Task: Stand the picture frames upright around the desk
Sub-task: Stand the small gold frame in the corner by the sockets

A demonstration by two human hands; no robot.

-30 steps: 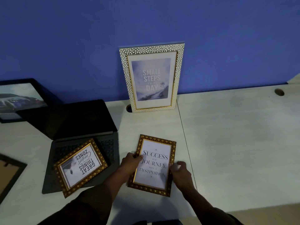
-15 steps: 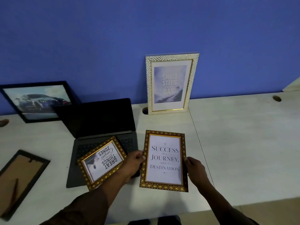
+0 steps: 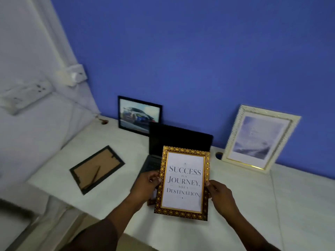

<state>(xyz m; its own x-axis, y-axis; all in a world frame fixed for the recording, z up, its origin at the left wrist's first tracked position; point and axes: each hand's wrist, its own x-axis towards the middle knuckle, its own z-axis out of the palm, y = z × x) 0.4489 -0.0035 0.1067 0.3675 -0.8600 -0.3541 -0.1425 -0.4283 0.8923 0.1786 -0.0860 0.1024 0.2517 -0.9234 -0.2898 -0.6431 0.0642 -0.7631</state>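
I hold a gold-bordered frame [image 3: 184,182] reading "Success is a journey, not a destination" above the white desk [image 3: 299,200], tilted up toward me. My left hand [image 3: 145,185] grips its left edge and my right hand [image 3: 220,194] its right edge. A white textured frame [image 3: 257,137] leans upright against the blue wall at right. A black frame with a car photo [image 3: 138,115] stands at the back. Another black frame [image 3: 97,168] lies face down at left. A corner of a second gold frame [image 3: 151,201] peeks out under my left hand.
An open dark laptop [image 3: 179,140] sits behind the held frame. Wall sockets [image 3: 72,75] and a power strip [image 3: 23,95] are on the white wall at left. A cable hole [image 3: 219,155] is in the desk beside the white frame.
The gold frame has been lifted off the desk and raised toward me in both hands. The view has swung left, showing the left wall and face-down frame.
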